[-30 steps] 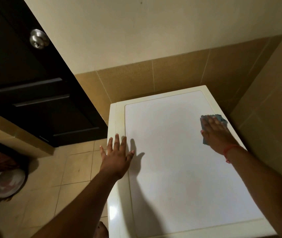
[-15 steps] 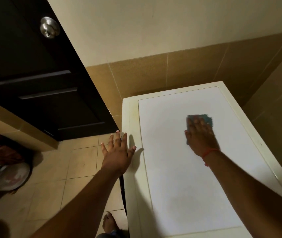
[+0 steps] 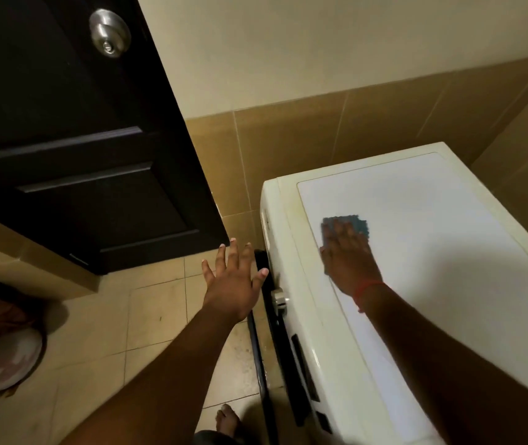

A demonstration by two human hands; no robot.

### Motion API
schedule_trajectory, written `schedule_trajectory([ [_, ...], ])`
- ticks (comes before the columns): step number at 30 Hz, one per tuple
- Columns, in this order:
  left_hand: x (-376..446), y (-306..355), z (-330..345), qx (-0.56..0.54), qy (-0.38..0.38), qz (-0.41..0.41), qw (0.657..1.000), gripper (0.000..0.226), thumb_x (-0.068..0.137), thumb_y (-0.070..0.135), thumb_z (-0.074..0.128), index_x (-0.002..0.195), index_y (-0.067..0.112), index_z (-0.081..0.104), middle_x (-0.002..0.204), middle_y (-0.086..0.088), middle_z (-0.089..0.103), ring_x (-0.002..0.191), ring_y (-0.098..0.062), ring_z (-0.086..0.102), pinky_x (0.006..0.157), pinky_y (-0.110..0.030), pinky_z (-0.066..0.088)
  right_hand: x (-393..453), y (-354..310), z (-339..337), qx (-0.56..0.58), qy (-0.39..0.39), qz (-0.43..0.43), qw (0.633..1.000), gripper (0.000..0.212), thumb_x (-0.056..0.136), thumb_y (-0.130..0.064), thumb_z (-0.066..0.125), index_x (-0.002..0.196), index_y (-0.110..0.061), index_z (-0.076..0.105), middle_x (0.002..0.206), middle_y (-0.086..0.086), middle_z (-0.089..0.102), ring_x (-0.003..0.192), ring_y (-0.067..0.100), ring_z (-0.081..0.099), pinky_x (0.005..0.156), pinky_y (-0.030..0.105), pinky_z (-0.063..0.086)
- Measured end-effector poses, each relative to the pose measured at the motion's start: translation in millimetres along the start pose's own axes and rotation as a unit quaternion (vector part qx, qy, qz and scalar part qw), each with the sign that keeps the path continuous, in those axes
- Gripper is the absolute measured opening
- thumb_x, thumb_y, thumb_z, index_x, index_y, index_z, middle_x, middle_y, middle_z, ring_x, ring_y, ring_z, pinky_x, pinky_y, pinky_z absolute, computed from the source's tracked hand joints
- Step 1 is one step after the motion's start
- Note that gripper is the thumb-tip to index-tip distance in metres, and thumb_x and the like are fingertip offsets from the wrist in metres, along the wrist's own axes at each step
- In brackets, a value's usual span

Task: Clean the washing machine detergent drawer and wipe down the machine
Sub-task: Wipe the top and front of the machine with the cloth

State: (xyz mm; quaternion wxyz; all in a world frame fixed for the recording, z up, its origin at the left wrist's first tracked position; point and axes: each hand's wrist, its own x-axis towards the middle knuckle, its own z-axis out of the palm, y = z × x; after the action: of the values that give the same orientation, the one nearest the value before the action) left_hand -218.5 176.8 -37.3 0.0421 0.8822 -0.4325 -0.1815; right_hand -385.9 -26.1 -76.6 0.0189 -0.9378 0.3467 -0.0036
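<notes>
- Head view shows the wiping step in hand: the right hand (image 3: 349,261) presses a blue cloth (image 3: 350,224) flat under straight fingers near the left edge of the washing machine (image 3: 432,252) top.
- Left hand (image 3: 233,281), fingers spread and holding nothing, hovers off the machine's left edge, over the floor (image 3: 127,316).
- Detergent drawer: I cannot tell its state (front barely visible), so front and sides likely remain.

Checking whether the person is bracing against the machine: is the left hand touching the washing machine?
Apart. The head view shows the left hand spread open over the floor tiles, with a dark gap between its fingers and the washing machine.
</notes>
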Motion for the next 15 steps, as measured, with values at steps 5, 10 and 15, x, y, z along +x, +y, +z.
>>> schedule_trajectory([
  [5,11,-37,-15,0.019,-0.016,0.052,0.998,0.068,0.098,0.061,0.011,0.155,0.029,-0.005,0.163,-0.003,-0.016,0.149,-0.027,-0.018,0.118,-0.06,-0.005,2,-34,-1,0.02,0.028,0.124,0.992,0.06,0.098,-0.036,0.019,0.15,-0.009,0.033,0.151,0.018,0.038,0.139,0.039,0.034,0.111,0.055,0.029],
  [10,10,-72,-34,0.023,-0.009,0.063,0.998,0.07,0.096,0.063,0.01,0.155,0.03,-0.007,0.163,-0.003,-0.016,0.149,-0.027,-0.018,0.118,-0.059,-0.005,-9,-69,-3,0.048,0.01,0.035,0.998,0.058,0.098,-0.037,0.026,0.151,-0.013,0.032,0.155,0.013,0.034,0.142,0.037,0.03,0.115,0.056,0.027],
  [15,13,-108,-56,0.029,0.006,0.036,0.999,0.07,0.095,0.064,0.009,0.155,0.03,-0.006,0.163,-0.002,-0.014,0.149,-0.027,-0.017,0.118,-0.06,-0.004,-6,-94,-8,0.04,0.014,0.103,0.994,0.057,0.096,-0.035,0.034,0.147,-0.008,0.039,0.15,0.017,0.041,0.139,0.039,0.035,0.111,0.055,0.034],
])
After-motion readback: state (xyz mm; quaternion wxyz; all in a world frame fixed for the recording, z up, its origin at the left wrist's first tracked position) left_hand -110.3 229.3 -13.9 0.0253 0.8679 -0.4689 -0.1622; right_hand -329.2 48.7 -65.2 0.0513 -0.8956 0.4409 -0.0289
